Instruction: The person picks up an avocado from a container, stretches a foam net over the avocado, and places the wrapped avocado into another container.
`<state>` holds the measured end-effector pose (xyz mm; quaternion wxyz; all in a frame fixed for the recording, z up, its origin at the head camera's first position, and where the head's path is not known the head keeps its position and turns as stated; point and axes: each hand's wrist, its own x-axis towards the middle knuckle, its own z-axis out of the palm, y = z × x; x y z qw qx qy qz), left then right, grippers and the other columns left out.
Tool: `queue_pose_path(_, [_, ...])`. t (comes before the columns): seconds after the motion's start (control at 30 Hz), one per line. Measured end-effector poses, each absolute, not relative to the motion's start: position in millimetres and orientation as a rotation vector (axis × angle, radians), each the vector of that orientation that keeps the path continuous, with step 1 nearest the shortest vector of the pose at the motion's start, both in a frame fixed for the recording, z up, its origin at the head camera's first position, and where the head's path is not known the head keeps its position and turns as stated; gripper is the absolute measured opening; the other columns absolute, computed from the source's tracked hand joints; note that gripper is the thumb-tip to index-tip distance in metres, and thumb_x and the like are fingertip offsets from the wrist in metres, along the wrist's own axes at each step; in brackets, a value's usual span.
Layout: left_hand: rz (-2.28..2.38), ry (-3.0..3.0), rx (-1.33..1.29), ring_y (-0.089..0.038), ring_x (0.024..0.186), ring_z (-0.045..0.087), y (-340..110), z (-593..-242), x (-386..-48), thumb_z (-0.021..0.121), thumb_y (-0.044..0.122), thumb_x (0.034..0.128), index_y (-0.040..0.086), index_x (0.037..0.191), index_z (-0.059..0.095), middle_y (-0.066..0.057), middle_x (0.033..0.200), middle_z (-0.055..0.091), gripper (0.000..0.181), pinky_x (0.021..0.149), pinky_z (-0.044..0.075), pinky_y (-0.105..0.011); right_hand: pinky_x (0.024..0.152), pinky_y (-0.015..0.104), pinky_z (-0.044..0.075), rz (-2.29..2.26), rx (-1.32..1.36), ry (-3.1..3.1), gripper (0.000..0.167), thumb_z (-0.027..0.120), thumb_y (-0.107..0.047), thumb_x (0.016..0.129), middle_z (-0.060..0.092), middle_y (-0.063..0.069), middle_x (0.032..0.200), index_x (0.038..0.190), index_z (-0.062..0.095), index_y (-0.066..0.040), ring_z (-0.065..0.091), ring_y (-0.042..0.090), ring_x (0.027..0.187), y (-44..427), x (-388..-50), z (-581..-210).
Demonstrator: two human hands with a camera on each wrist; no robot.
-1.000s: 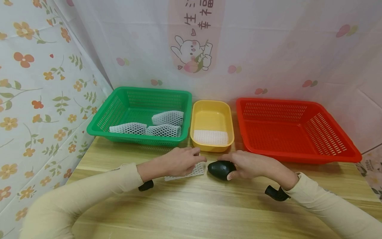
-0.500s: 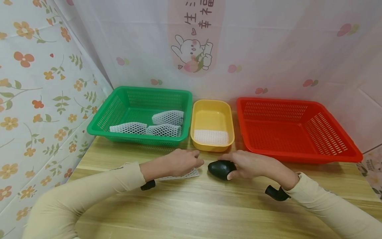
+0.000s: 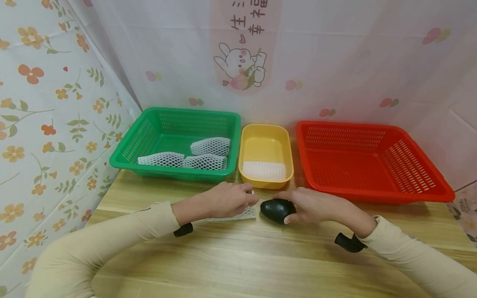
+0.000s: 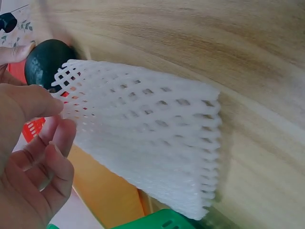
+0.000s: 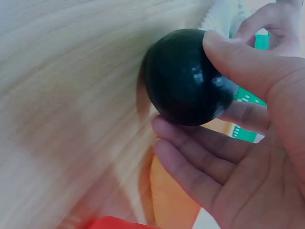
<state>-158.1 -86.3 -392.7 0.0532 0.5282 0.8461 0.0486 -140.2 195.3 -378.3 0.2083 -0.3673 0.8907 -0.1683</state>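
Note:
My right hand (image 3: pixel 316 205) grips a dark green, glossy avocado (image 3: pixel 275 210) from its right side, thumb on the near side and fingers round the far side. In the right wrist view the avocado (image 5: pixel 186 78) shows its rounded end between thumb and fingers. Just left of it, my left hand (image 3: pixel 223 200) pinches a white foam net sleeve (image 3: pixel 242 214) near its edge. The left wrist view has the sleeve (image 4: pixel 147 124) spread out flattened, with its pinched end beside the avocado (image 4: pixel 47 64). From the head, my left hand covers much of the sleeve.
A green basket (image 3: pixel 123 161) at the back left holds several items in white netting (image 3: pixel 210 146). Beside it stands a yellow tray (image 3: pixel 265 142) with white foam netting (image 3: pixel 263 170) inside. A red basket (image 3: pixel 343 165) is at the right. The wooden table (image 3: pixel 238 260) extends in front.
My left hand drew slightly left with the sleeve, then came back right, so the sleeve's end lies close to the avocado. My right hand and the avocado have barely moved.

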Motion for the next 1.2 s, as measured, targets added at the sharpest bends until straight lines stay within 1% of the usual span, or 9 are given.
queue_pose_path(0.17, [0.223,2.559,1.664,-0.013,0.074,0.054,-88,-396,-159,0.066,0.016,0.0988,0.02,0.106,0.063,0.001,0.099,0.055,0.009,0.056,0.043,-0.021,0.093,0.044,0.051,-0.509,-1.066,2.526,0.066,0.084,-0.032,0.086,0.063,0.005,0.126,0.141,0.057,-0.007,0.059,0.02,0.104,195,-139,-386])
queue_pose_path(0.3, [0.304,2.562,1.707,-0.013,0.077,0.056,-88,-397,-159,0.067,0.017,0.0987,0.021,0.108,0.063,0.001,0.105,0.058,0.011,0.058,0.044,-0.019,0.092,0.042,0.051,-0.579,-1.128,2.548,0.064,0.084,-0.029,0.086,0.062,0.001,0.127,0.14,0.058,-0.01,0.058,0.019,0.109,193,-140,-394])
queue_pose_path(0.5, [0.385,2.56,1.762,-0.013,0.073,0.055,-87,-399,-157,0.068,0.015,0.0977,0.019,0.107,0.063,0.0,0.104,0.058,0.011,0.056,0.043,-0.019,0.094,0.04,0.051,-0.663,-1.154,2.591,0.065,0.086,-0.027,0.084,0.061,-0.001,0.129,0.14,0.056,-0.011,0.058,0.018,0.111,189,-139,-403])
queue_pose_path(0.63, [0.421,2.569,1.778,-0.012,0.071,0.055,-88,-402,-157,0.069,0.015,0.0971,0.019,0.106,0.063,0.001,0.102,0.056,0.011,0.057,0.043,-0.019,0.092,0.039,0.052,-0.708,-1.117,2.632,0.065,0.088,-0.026,0.081,0.062,0.0,0.124,0.135,0.056,-0.009,0.059,0.017,0.105,186,-137,-407])
queue_pose_path(0.73, [0.444,2.577,1.783,-0.012,0.074,0.057,-88,-402,-156,0.069,0.015,0.097,0.019,0.105,0.063,0.001,0.104,0.058,0.011,0.059,0.045,-0.018,0.088,0.038,0.053,-0.719,-1.081,2.672,0.063,0.089,-0.025,0.079,0.062,0.0,0.119,0.131,0.057,-0.009,0.059,0.017,0.1,185,-135,-409])
queue_pose_path(0.87, [0.479,2.581,1.8,-0.013,0.08,0.059,-87,-403,-155,0.068,0.015,0.0975,0.019,0.105,0.063,0.001,0.108,0.059,0.01,0.063,0.046,-0.018,0.089,0.038,0.053,-0.702,-1.039,2.722,0.063,0.09,-0.025,0.077,0.062,0.0,0.119,0.129,0.058,-0.011,0.058,0.017,0.101,182,-133,-410])
queue_pose_path(1.0, [0.52,2.588,1.831,-0.013,0.083,0.06,-85,-404,-155,0.068,0.014,0.0972,0.019,0.104,0.063,0.002,0.109,0.059,0.01,0.065,0.048,-0.019,0.089,0.038,0.053,-0.674,-1.009,2.772,0.063,0.09,-0.028,0.076,0.062,-0.001,0.118,0.128,0.059,-0.013,0.057,0.016,0.102,178,-132,-410])
queue_pose_path(1.2, [0.564,2.589,1.875,-0.014,0.087,0.06,-83,-408,-155,0.068,0.013,0.0968,0.018,0.103,0.063,0.002,0.109,0.058,0.01,0.07,0.049,-0.021,0.085,0.037,0.053,-0.686,-1.016,2.846,0.064,0.092,-0.028,0.074,0.062,0.002,0.113,0.125,0.059,-0.009,0.057,0.017,0.097,172,-131,-413])
